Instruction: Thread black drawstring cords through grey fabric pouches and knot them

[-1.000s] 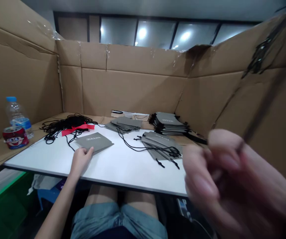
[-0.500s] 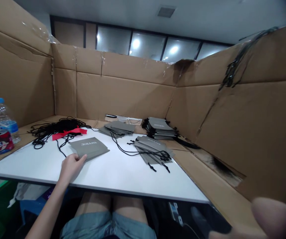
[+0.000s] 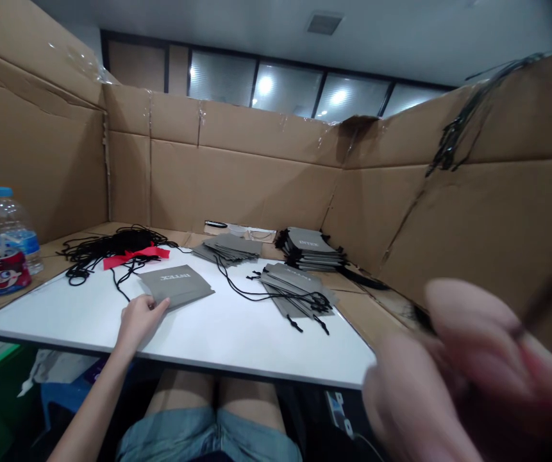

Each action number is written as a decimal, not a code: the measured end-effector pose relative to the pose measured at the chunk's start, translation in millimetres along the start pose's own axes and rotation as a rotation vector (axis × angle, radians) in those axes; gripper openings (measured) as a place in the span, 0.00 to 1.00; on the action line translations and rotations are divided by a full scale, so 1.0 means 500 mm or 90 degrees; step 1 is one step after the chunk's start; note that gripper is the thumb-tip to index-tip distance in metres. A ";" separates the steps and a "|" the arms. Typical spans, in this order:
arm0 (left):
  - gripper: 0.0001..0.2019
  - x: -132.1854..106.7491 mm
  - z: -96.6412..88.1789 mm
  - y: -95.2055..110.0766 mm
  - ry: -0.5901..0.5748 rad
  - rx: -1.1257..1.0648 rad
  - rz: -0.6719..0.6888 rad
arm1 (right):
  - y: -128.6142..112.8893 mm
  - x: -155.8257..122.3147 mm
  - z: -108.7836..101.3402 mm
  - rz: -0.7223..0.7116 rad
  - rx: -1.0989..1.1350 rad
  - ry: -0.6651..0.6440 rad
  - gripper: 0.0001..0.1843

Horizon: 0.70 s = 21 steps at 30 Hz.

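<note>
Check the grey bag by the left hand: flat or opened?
Folded flat: the grey bag lies thin against the white table, left hand touching its near edge.

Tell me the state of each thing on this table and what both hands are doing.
grey pouch, flat, logo up
left hand, resting on the grey pouch's near edge, grip unclear
right hand, blurred, pinching a black cord
water bottle, upright, capped
red can, upright
loose cords, tangled pile
stacked pouches, neat stack, flat
</note>
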<state>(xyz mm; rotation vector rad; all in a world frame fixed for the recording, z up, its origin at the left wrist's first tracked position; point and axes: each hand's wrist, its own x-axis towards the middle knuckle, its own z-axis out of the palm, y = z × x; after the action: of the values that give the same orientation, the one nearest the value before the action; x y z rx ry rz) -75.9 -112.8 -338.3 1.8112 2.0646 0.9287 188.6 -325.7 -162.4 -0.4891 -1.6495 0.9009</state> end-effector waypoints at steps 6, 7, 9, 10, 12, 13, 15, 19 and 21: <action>0.16 0.000 -0.001 0.002 0.012 -0.041 -0.015 | 0.042 0.151 -0.084 0.043 -0.350 0.126 0.11; 0.16 0.001 0.001 0.001 0.024 -0.062 -0.012 | 0.071 0.174 -0.101 0.051 -0.444 0.121 0.11; 0.24 0.002 0.005 -0.002 0.049 -0.100 -0.009 | 0.144 0.214 -0.132 0.068 -0.608 0.105 0.11; 0.29 0.002 0.007 -0.004 0.064 -0.109 -0.008 | 0.186 0.231 -0.145 0.092 -0.673 0.087 0.10; 0.37 0.000 0.010 -0.007 0.092 -0.104 0.003 | 0.272 0.260 -0.163 0.153 -0.750 0.064 0.11; 0.38 -0.002 0.011 -0.008 0.101 -0.093 0.016 | 0.314 0.272 -0.169 0.197 -0.764 0.062 0.11; 0.34 -0.005 0.011 -0.007 0.098 -0.068 0.057 | 0.393 0.289 -0.174 0.294 -0.770 0.040 0.09; 0.19 -0.010 0.007 0.000 -0.006 -0.042 0.109 | 0.512 0.297 -0.176 0.461 -0.776 -0.052 0.07; 0.15 -0.011 0.005 0.002 -0.052 -0.045 0.111 | 0.550 0.292 -0.174 0.490 -0.778 -0.048 0.08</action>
<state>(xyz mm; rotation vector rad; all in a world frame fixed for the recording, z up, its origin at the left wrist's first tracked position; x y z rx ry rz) -72.7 -117.2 -340.8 1.9806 1.8266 0.9422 192.2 -23.0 -276.1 -2.0284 -1.9736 0.2905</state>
